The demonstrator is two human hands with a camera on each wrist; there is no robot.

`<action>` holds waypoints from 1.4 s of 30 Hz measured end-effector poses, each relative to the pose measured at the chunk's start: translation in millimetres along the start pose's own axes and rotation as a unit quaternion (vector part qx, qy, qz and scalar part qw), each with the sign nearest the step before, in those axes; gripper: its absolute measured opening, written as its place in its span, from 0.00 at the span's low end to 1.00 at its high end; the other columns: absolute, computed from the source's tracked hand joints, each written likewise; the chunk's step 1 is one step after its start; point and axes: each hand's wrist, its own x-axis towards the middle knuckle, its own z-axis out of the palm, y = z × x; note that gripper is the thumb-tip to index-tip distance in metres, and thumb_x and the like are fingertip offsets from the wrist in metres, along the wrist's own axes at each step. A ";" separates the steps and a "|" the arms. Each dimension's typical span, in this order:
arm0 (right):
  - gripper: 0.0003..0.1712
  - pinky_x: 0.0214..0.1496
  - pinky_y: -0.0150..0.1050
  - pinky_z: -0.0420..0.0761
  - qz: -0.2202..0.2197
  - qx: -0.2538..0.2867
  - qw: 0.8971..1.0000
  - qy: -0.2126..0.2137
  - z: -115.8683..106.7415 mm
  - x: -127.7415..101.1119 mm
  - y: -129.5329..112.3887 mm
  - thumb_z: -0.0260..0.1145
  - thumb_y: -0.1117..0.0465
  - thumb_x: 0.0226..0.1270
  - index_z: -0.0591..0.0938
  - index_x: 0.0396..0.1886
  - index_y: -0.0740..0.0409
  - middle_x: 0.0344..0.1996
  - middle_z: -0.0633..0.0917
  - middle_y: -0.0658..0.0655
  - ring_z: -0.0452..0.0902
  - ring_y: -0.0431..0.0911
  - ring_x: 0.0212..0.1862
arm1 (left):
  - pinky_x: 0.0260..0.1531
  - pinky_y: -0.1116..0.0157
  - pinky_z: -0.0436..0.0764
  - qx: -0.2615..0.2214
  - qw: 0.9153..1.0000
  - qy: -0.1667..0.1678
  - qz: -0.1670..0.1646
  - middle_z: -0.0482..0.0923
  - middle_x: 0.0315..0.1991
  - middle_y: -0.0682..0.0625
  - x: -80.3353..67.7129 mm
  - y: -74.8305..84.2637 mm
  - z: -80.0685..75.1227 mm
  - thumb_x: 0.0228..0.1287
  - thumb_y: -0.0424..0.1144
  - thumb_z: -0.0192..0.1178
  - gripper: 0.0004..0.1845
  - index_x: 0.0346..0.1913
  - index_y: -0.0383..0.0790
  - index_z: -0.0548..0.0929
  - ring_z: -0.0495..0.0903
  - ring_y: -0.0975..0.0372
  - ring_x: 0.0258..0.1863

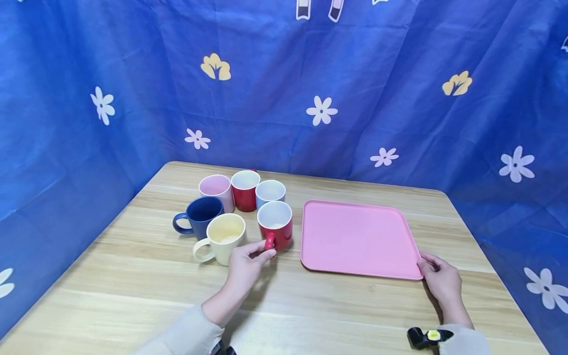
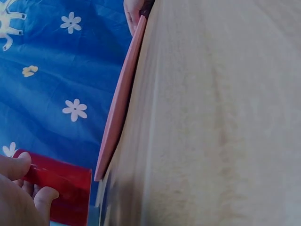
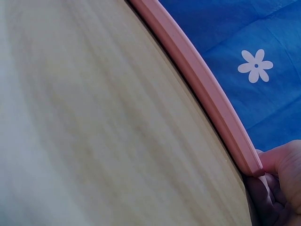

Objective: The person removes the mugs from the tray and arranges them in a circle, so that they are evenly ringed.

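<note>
A red mug (image 1: 275, 225) with a white inside stands on the wooden table (image 1: 133, 286), just left of a flat pink tray (image 1: 359, 237). My left hand (image 1: 246, 264) pinches this mug's handle between thumb and fingers; the left wrist view shows the red mug (image 2: 61, 186) close up in that pinch. My right hand (image 1: 437, 276) grips the tray's near right corner, and the right wrist view shows the tray's rim (image 3: 197, 80) with my fingers (image 3: 282, 165) curled at its end.
Beside the red mug stand a cream mug (image 1: 222, 239), a dark blue mug (image 1: 199, 215), a pink mug (image 1: 216, 191), a second red mug (image 1: 245, 190) and a pale blue mug (image 1: 269, 193). Blue flowered cloth (image 1: 310, 74) walls the table.
</note>
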 end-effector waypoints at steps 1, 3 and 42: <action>0.20 0.46 0.38 0.72 0.000 0.000 1.000 0.000 0.1 -0.1 -0.1 0.60 0.57 0.68 0.81 0.53 0.67 0.46 0.83 0.66 0.76 0.57 0.51 | 0.27 0.66 0.81 -0.001 1.000 0.006 -0.003 0.84 0.32 0.38 -0.5 -0.7 -0.2 0.51 0.24 0.68 0.12 0.41 0.25 0.85 0.77 0.67 0.24; 0.20 0.44 0.36 0.72 0.000 0.001 1.000 0.000 -0.1 -0.3 -0.5 0.60 0.57 0.68 0.81 0.53 0.67 0.45 0.83 0.66 0.77 0.57 0.51 | 0.25 0.68 0.80 -0.001 1.000 0.016 -0.001 0.83 0.31 0.38 -1.2 -2.7 -0.5 0.50 0.24 0.69 0.13 0.41 0.25 0.85 0.77 0.67 0.24; 0.20 0.44 0.33 0.71 -0.009 -0.005 1.000 0.006 0.3 -0.1 2.2 0.61 0.57 0.68 0.81 0.52 0.66 0.44 0.84 0.65 0.77 0.55 0.50 | 0.28 0.76 0.78 -0.013 0.997 0.070 0.001 0.84 0.30 0.39 6.8 -19.1 0.4 0.48 0.22 0.69 0.10 0.36 0.24 0.85 0.80 0.68 0.26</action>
